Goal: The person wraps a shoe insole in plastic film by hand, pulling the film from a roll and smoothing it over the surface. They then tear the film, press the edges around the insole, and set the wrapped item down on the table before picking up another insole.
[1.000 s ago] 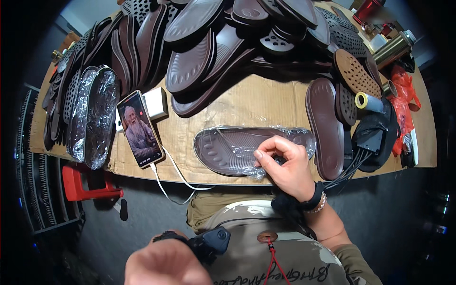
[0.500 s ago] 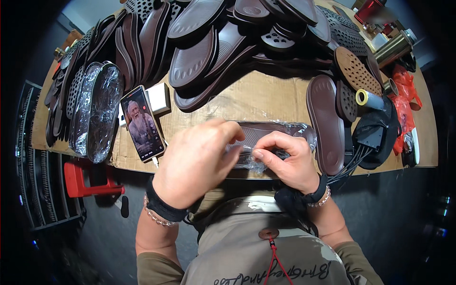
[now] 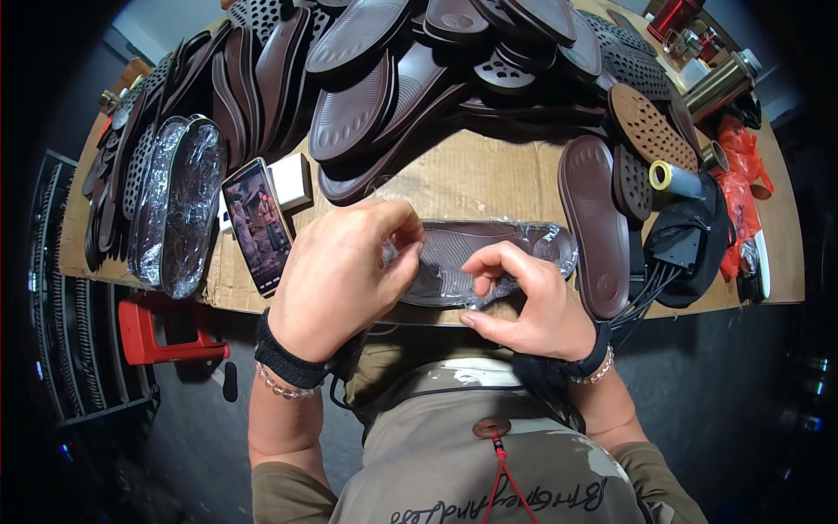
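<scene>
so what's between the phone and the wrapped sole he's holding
In the head view, the left hand lies between the phone and the wrapped sole, with bare cardboard behind it.

Glossy clear plastic film (image 3: pixel 541 240) wraps a matt, ribbed rubber sole (image 3: pixel 454 253).

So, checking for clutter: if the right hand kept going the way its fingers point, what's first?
Probably the left hand: the right hand points leftward along the wrapped brown sole towards it.
</scene>
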`<action>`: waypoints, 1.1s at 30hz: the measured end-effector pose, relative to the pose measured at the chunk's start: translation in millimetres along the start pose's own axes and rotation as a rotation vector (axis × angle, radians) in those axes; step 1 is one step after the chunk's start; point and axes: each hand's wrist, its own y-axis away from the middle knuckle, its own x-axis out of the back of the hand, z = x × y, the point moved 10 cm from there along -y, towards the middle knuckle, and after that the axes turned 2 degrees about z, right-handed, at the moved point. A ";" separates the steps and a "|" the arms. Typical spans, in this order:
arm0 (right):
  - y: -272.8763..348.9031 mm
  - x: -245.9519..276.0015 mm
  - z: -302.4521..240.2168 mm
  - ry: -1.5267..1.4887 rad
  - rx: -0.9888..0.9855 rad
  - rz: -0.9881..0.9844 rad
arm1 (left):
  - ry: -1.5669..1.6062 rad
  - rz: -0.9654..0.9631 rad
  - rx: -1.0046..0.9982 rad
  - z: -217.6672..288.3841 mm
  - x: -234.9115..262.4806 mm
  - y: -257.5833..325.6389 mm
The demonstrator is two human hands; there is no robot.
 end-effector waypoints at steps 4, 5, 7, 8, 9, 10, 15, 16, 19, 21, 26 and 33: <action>0.4 0.6 1.1 0.033 -0.003 0.024 | 0.001 0.014 0.011 -0.6 -1.6 -1.3; -0.6 -1.0 0.7 0.035 -0.007 0.027 | 0.005 0.006 0.023 -1.6 -3.8 -2.4; -4.9 1.6 4.0 0.005 -0.087 0.114 | 0.012 0.006 0.010 0.0 -5.9 -3.5; -6.8 -1.1 1.7 0.004 -0.085 0.114 | 0.015 0.010 0.000 1.7 -5.2 -3.5; -8.4 1.0 -6.3 0.052 -0.025 0.159 | 0.013 0.010 0.000 3.5 -3.9 -3.7; -8.9 3.3 -12.7 0.100 0.034 0.202 | 0.014 -0.008 0.010 3.8 -5.1 -4.3; -8.4 2.1 -0.5 0.042 -0.016 0.243 | 0.002 -0.051 0.013 -0.1 -9.5 -5.9; -7.9 4.2 3.3 -0.026 -0.033 0.266 | 0.015 -0.069 -0.001 -1.7 -11.5 -6.0; -9.6 3.6 6.8 -0.075 -0.014 0.254 | 0.045 -0.084 -0.026 -0.9 -10.9 -6.3; -9.2 1.6 10.0 -0.106 -0.015 0.246 | 0.062 -0.079 -0.038 0.4 -10.0 -7.5; -9.1 -0.8 18.7 -0.179 -0.049 0.269 | 0.079 -0.210 0.033 2.0 -20.0 -11.2; -5.7 4.1 7.0 -0.073 -0.040 0.282 | 0.247 -0.244 0.091 -7.9 -30.9 -16.4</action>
